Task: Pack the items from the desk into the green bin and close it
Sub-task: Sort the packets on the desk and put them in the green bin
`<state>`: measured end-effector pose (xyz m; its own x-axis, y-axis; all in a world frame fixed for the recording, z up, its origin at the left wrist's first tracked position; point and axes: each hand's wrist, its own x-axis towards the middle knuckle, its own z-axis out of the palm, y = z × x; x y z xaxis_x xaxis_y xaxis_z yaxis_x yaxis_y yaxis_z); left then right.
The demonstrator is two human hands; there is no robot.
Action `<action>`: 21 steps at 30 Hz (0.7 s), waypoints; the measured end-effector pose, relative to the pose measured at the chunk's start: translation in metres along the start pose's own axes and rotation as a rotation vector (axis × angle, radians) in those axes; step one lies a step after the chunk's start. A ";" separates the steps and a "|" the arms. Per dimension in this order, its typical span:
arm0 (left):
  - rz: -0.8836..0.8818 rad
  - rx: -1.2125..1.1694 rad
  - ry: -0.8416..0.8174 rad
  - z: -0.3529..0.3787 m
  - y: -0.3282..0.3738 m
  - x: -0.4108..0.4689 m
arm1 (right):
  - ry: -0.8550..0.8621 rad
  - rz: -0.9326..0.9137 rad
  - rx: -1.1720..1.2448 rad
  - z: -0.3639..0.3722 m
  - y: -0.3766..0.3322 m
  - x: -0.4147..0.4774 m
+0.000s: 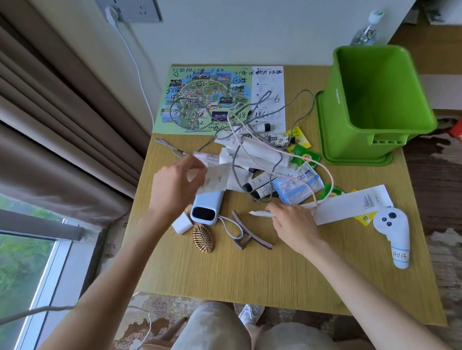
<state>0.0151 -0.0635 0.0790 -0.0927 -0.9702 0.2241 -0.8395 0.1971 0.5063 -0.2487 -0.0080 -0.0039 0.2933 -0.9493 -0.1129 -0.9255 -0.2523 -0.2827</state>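
Note:
The open green bin (378,76) stands on its green lid (337,156) at the desk's back right, nothing visible inside. A heap of white tubes (254,154), tangled cables (293,116), blue tissue packs (298,187) and green and yellow sachets (305,153) lies mid-desk. My left hand (174,186) pinches a white tube (215,177) at the heap's left, above a white power bank (206,209). My right hand (295,222) holds a thin white pen-like item (260,213) just in front of the heap.
A map sheet (203,99) lies at the desk's back. A charger plug (182,223), small hairbrush (203,238), brown hair clip (250,233), long white paper strip (352,207) and white controller (395,231) sit nearby. Curtains hang left; a water bottle (366,33) stands behind the bin.

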 end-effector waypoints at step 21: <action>-0.220 -0.730 -0.374 -0.028 0.038 0.059 | -0.128 0.099 1.268 -0.114 -0.042 0.049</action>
<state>-0.0076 -0.1093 0.1346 -0.2467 -0.9545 -0.1679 -0.3152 -0.0848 0.9452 -0.2228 -0.0648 0.1113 0.3230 -0.9110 -0.2563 -0.0891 0.2403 -0.9666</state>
